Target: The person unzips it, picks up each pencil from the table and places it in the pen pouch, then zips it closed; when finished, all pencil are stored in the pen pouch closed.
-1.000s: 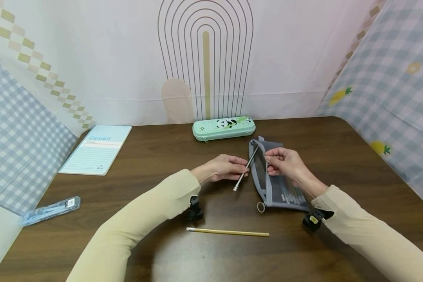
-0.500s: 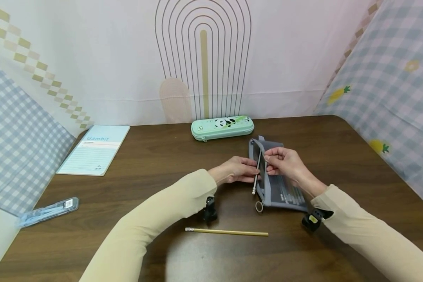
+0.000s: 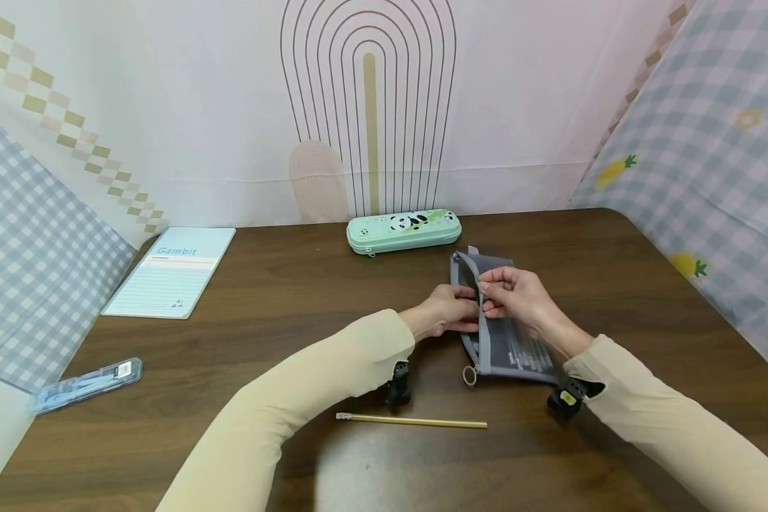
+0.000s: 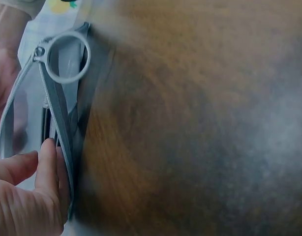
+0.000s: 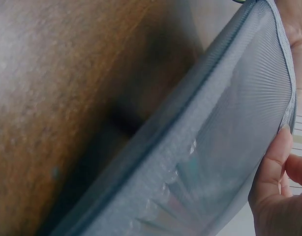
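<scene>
A grey mesh zip pouch (image 3: 515,348) lies on the table with its mouth spread. My right hand (image 3: 515,295) pinches the near side of the mouth between thumb and fingers. Through the mouth reaches my left hand (image 3: 448,309), its fingertips hidden from the head view behind the rim. In the left wrist view a dark pencil (image 4: 45,125) with a pale end sits inside the pouch, at the left thumb and index fingertips. A ring pull (image 4: 87,56) hangs from the zip. Several thin items show through the mesh (image 5: 190,182).
A gold pencil (image 3: 416,422) lies in front of the pouch. Behind stands a mint panda pencil case (image 3: 403,233). To the left are a light blue notebook (image 3: 169,274) and a clear blue pack (image 3: 89,384). Fabric hangs around the brown table (image 3: 294,284).
My left hand has moved right, carrying the dark pencil into the pouch, where the head view no longer shows it. My right hand keeps its pinch on the rim.
</scene>
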`<state>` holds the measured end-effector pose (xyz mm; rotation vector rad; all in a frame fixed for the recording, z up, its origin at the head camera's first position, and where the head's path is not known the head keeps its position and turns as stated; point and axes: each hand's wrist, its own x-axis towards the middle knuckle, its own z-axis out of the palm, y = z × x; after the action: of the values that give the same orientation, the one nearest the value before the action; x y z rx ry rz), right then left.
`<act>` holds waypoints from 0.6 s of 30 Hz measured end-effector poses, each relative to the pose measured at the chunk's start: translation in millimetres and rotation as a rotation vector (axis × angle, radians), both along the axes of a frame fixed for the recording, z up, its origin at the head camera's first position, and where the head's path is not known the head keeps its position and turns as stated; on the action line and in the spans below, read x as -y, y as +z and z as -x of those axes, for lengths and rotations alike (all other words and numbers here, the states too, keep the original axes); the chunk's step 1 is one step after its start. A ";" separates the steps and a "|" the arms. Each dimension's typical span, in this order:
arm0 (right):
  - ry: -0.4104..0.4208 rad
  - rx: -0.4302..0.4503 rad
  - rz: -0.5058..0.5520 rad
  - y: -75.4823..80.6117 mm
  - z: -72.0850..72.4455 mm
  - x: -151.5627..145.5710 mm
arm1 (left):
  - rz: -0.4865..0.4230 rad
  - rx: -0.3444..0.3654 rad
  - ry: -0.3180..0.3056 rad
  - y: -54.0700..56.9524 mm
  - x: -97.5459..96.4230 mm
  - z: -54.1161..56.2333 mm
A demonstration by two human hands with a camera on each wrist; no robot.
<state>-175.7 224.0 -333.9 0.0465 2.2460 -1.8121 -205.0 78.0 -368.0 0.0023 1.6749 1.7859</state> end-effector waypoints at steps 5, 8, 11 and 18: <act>0.001 0.000 -0.008 0.1 0.2 -0.5 | 0.020 0.035 -0.048 5.0 4.4 -4.1; -0.003 -0.008 -0.016 0.0 -0.1 0.1 | 0.017 0.023 -0.096 7.5 16.0 -7.3; -0.012 -0.012 -0.019 -0.3 -0.3 0.6 | 0.006 -0.008 -0.196 10.0 34.0 -11.2; -0.016 -0.014 -0.010 -0.9 0.1 0.4 | 0.013 -0.084 -0.526 10.2 83.0 -23.0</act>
<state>-175.8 223.6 -334.9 0.0543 2.2705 -1.8147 -182.0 -5.0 -357.9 0.4742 1.5592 1.3891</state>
